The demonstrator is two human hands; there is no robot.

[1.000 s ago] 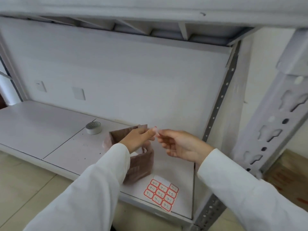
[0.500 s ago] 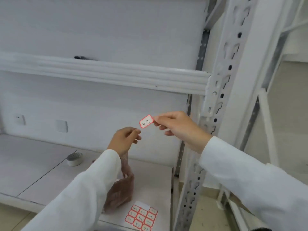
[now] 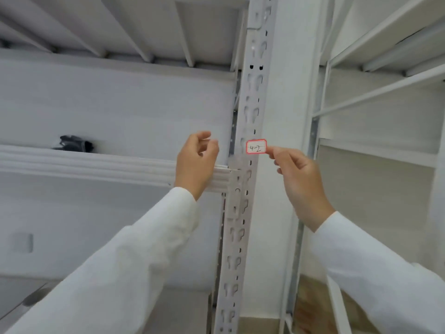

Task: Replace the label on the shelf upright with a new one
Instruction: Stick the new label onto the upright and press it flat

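Observation:
A small white label (image 3: 256,147) with a red border and handwritten "4-2" is pinched at its right edge between the thumb and forefinger of my right hand (image 3: 297,175). The label sits in front of the white slotted shelf upright (image 3: 250,112), just above the level of the shelf beam; whether it touches the metal I cannot tell. My left hand (image 3: 196,162) hovers to the left of the upright, over the beam's end, fingers loosely curled and holding nothing. No old label shows on the upright.
The white shelf beam (image 3: 96,166) runs left from the upright. A dark object (image 3: 73,145) lies on the shelf behind it. A second white rack (image 3: 385,92) stands to the right, with a wall between. A wall socket (image 3: 24,242) is at lower left.
My view has swung up and right from the lower shelf. My right hand carried the label up to the upright, and my left hand rose beside it.

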